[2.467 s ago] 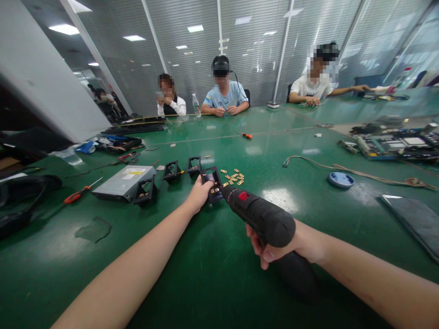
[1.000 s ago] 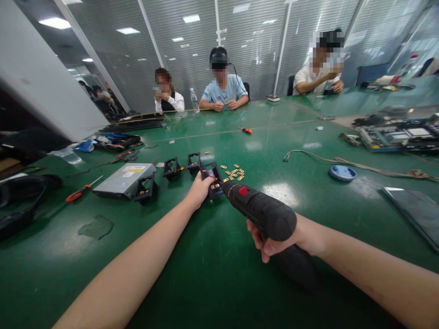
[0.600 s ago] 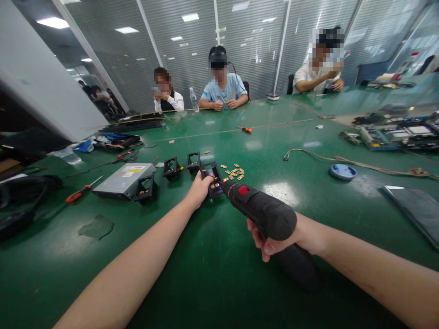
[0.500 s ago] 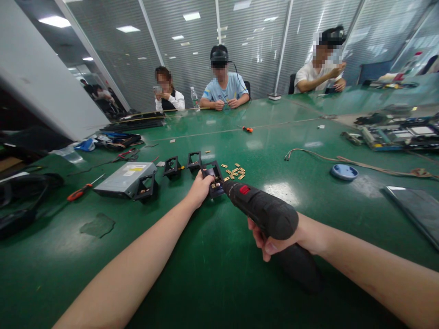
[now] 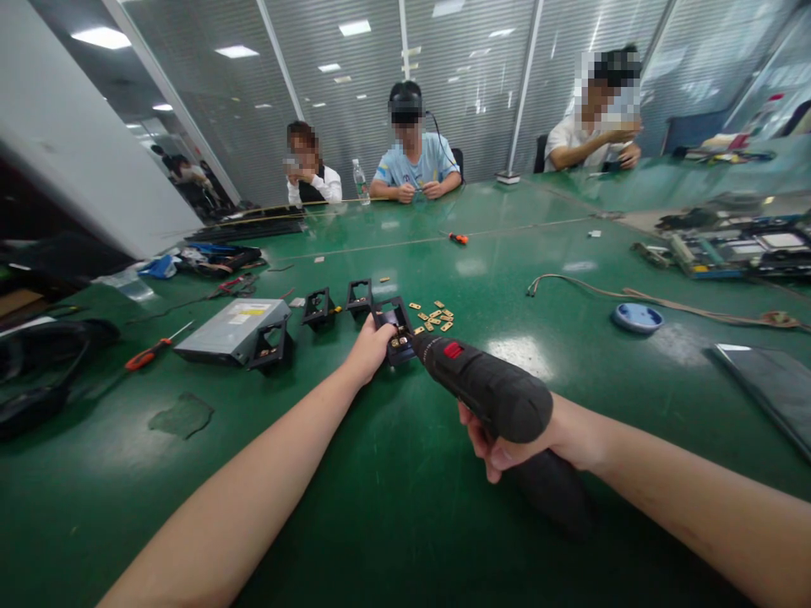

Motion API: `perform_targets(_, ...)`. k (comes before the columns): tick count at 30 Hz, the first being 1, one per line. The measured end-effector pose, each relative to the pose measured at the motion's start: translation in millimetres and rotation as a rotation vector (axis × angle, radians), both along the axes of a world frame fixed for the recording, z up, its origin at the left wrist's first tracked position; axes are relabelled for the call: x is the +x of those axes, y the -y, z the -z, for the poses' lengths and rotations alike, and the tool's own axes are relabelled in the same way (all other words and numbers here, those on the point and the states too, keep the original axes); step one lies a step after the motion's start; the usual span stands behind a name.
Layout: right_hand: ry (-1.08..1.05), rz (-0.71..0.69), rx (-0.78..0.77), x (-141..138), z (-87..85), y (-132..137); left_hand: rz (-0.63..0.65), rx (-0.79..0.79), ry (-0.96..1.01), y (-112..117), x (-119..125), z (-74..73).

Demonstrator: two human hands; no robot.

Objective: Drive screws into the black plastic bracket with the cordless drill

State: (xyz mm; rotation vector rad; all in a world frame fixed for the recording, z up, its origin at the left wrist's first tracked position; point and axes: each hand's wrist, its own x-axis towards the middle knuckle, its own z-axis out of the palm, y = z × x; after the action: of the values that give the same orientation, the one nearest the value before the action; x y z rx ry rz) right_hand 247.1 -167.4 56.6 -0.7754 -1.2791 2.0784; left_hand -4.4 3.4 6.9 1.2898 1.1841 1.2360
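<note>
My right hand [image 5: 514, 445] is closed around the grip of a black electric screwdriver [image 5: 485, 388] with a red switch. Its tip points into a small black bracket [image 5: 394, 328] that carries brass contacts. My left hand [image 5: 369, 348] is closed on the near left side of that bracket, which rests on the green table [image 5: 393, 507]. Several loose brass pieces [image 5: 434, 315] lie just beyond the bracket. Two more black brackets [image 5: 318, 306] [image 5: 359, 296] stand to its left.
A grey optical drive [image 5: 234, 328] with another black bracket [image 5: 272, 348] leaning on it lies at the left, beside a red screwdriver [image 5: 149, 355]. A blue dish [image 5: 637, 317], a cable [image 5: 634, 297] and circuit boards [image 5: 735, 249] sit at the right. Three people sit along the table's far side.
Both hands stay on the bracket and the screwdriver. The view has shifted slightly. The person at the far right has drawn an outstretched arm in and raised the hands.
</note>
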Motion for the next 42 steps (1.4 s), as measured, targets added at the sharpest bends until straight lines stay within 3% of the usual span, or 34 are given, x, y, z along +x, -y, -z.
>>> perform_targets(22, -0.029, -0.017, 0.024, 1.3, 3.1, -1.1, 0.036, 0.003, -0.005, -2.3, -2.6, 3.3)
perform_targets(31, 0.0, -0.056, 0.038, 2.6, 13.5, -4.0, 0.049, -0.005, -0.036, 0.0, -3.6, 2.5)
perform_targets(42, -0.038, 0.012, -0.017, -4.8, -4.5, 1.3, 0.025, -0.02, -0.076, 0.6, -4.9, 1.3)
